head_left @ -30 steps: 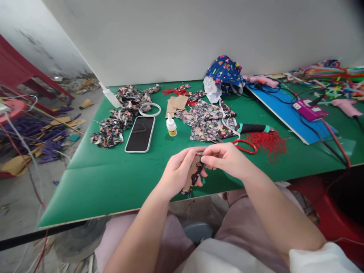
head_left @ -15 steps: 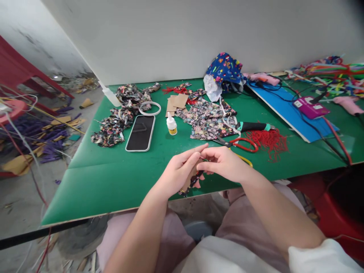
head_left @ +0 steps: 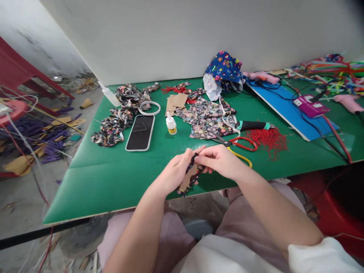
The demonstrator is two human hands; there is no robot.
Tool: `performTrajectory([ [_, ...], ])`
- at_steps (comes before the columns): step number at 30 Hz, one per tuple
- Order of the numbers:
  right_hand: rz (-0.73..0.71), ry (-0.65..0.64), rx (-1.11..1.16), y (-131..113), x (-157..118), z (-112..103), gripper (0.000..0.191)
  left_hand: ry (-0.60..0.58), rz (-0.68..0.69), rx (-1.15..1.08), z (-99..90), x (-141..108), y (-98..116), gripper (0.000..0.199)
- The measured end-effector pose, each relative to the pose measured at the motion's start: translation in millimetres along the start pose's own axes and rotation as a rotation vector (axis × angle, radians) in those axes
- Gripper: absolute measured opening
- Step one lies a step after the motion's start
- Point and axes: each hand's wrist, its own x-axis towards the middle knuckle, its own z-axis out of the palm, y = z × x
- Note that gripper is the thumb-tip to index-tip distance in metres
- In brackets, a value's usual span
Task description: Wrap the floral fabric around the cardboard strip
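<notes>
Between my hands, over the front edge of the green table (head_left: 113,182), is a small cardboard piece (head_left: 188,179) edged with dark floral fabric. My left hand (head_left: 178,168) is closed on its left side. With fingers pinched, my right hand (head_left: 218,161) grips the fabric at its upper right edge. The fingertips partly hide the piece. Just beyond lie scissors (head_left: 243,144) with one red and one yellow handle. A small glue bottle (head_left: 171,124) with a white nozzle stands upright behind my left hand, near floral fabric pieces (head_left: 204,119) and cardboard pieces (head_left: 176,102).
A phone (head_left: 140,133), a white ring (head_left: 149,108) and crumpled floral strips (head_left: 113,123) lie at left. Red threads (head_left: 267,140) lie under a black-and-green handled tool (head_left: 253,126). A blue board (head_left: 292,110), purple device (head_left: 310,106), cables and pink glue guns (head_left: 348,103) occupy the right.
My hands have shifted slightly, and my right fingers have moved along the edge. More of the cardboard face and its fabric border now shows.
</notes>
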Motion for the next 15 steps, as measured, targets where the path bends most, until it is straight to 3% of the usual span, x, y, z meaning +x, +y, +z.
performTrajectory([
  [2,-0.008,0.140,0.112,1,2,-3,0.026,0.000,0.013,0.008,-7.2,5,-3,0.050],
  [6,-0.036,0.415,0.469,2,8,-11,0.025,0.408,0.261,-0.110,-17.3,17,-12,0.042],
  [8,-0.005,0.427,0.598,3,10,-13,0.025,0.357,0.321,-0.119,-13.7,20,-17,0.046],
  [10,0.021,0.399,0.660,3,10,-12,0.026,0.204,0.348,-0.094,-4.6,20,-22,0.054],
  [15,0.043,0.319,0.669,5,8,-6,0.028,0.013,0.246,-0.102,14.8,18,-33,0.047],
])
